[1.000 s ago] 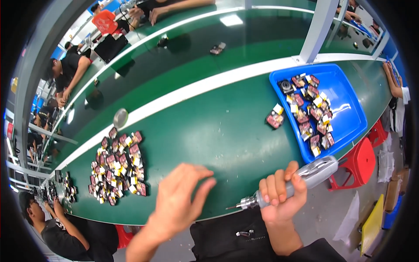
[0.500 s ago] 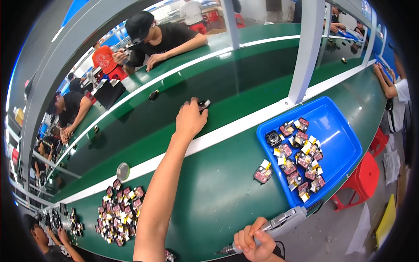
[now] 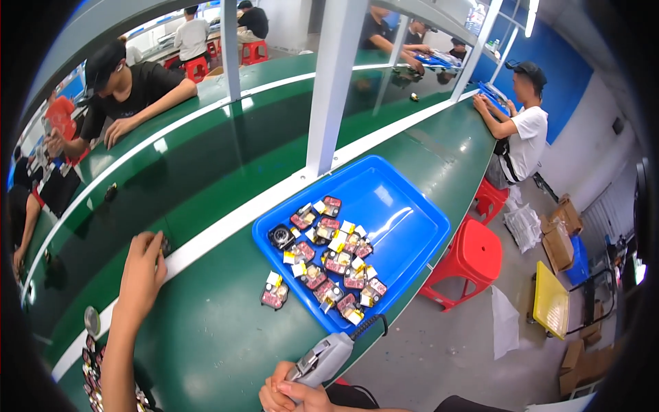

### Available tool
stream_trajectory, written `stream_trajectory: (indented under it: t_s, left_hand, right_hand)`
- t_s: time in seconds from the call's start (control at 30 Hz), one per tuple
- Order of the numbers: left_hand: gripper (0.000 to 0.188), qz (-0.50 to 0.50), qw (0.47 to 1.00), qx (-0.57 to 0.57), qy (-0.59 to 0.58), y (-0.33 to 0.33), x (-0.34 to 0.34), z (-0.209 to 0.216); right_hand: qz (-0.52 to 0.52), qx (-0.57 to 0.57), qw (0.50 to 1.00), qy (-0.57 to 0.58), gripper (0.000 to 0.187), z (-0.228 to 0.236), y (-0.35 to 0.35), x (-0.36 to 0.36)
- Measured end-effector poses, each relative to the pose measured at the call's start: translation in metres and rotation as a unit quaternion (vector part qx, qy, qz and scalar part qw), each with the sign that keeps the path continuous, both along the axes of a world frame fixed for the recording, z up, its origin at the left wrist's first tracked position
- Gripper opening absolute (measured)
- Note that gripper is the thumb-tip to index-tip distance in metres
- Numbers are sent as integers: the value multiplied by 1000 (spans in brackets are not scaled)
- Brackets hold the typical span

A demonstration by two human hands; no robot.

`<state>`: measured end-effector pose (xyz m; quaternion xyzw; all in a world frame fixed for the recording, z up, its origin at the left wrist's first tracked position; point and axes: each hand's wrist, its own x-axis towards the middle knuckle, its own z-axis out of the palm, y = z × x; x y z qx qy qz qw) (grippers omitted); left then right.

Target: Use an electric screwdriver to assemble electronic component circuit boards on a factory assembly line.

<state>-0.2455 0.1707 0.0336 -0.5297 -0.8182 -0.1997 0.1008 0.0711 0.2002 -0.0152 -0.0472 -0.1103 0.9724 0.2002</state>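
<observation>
My left hand (image 3: 142, 270) reaches over the white rail to the dark conveyor belt. Its fingers are closed on a small dark part (image 3: 167, 245), mostly hidden behind them. At the lower middle, my right hand (image 3: 292, 395) grips a grey electric screwdriver (image 3: 324, 358) with a black cord; its tip is out of sight. Beyond it is a blue tray (image 3: 419, 213) holding several small black-and-red assemblies with white and yellow tabs. One such assembly (image 3: 274, 291) lies on the green table (image 3: 226, 329) left of the tray. A heap of assemblies (image 3: 91, 367) sits partly behind my left forearm.
A round metallic disc (image 3: 92, 320) stands near the white rail (image 3: 226, 225). A grey upright post (image 3: 329, 89) rises behind the tray. Red stools (image 3: 477, 250) stand on the right. A co-worker (image 3: 120, 96) sits across the belt; another person (image 3: 525, 123) works farther along on the right.
The view has swung right, so the scene has shifted left. My left hand stays by the belt with the small part, seemingly nearer the rail. My right hand still holds the electric screwdriver.
</observation>
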Motion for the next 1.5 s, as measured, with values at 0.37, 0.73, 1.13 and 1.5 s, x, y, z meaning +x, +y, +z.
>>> stream_trajectory:
  t_s: [0.37,0.73,1.13,1.5]
  left_hand:
    - [43,-57,987,-111,-97,-139,213,6]
    - [34,-23,995,-6,-94,-151,231,-18]
    - [39,-94,990,-8,101,-144,239,-30]
    - [37,-85,994,-50,-40,-152,247,-24]
  right_hand:
    - [-31,107,993,-47,16,7,8,11]
    - [55,131,989,-41,9,2,-42,26]
    - [45,177,969,-166,15,2,-60,23]
    - [50,343,938,17,21,40,17,0]
